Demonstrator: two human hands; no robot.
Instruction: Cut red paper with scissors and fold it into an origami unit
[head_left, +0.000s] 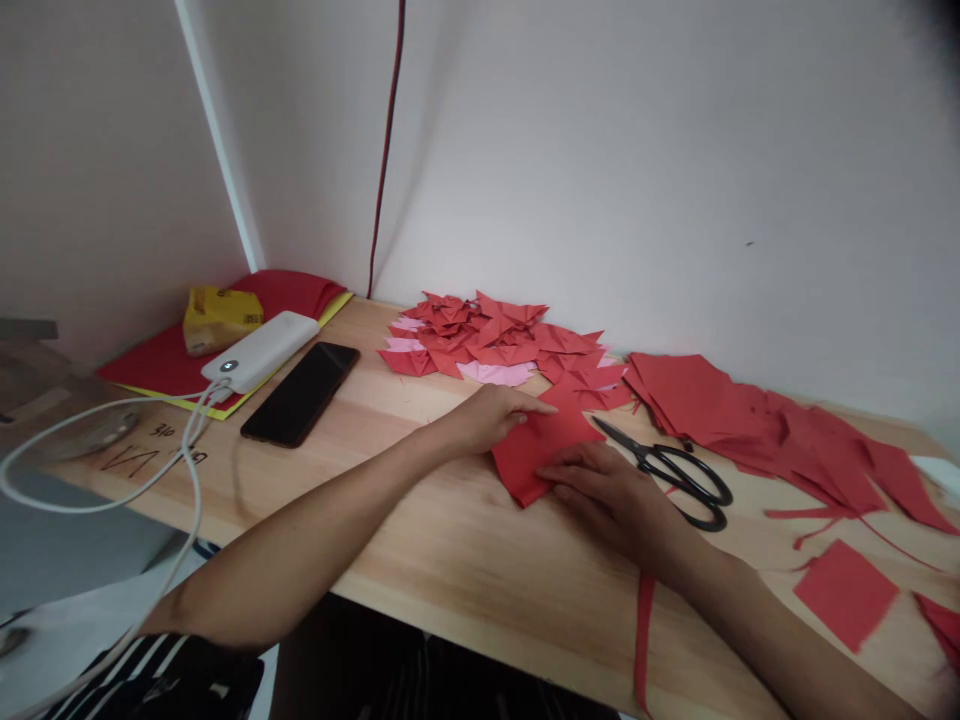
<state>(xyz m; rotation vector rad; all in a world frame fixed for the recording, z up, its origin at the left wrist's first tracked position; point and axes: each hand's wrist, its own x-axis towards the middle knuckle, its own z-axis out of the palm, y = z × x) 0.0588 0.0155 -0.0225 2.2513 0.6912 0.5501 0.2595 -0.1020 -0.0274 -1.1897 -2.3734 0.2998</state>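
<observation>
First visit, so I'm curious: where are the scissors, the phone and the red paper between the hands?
Scissors [644, 459]: head view, at the pivot.
Phone [301, 394]: head view, middle of the screen.
Red paper [529, 450]: head view, its bare middle.

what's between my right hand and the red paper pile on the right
In the head view, scissors lie between your right hand and that paper pile.

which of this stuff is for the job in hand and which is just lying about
Likely in use:
red paper touched by the left hand and right hand
black scissors
folded red and pink pieces
flat red sheets

Likely just lying about:
phone
white power bank with cables
yellow packet

Unclear: red and yellow sheets under the packet; perhaps spare stock
</observation>
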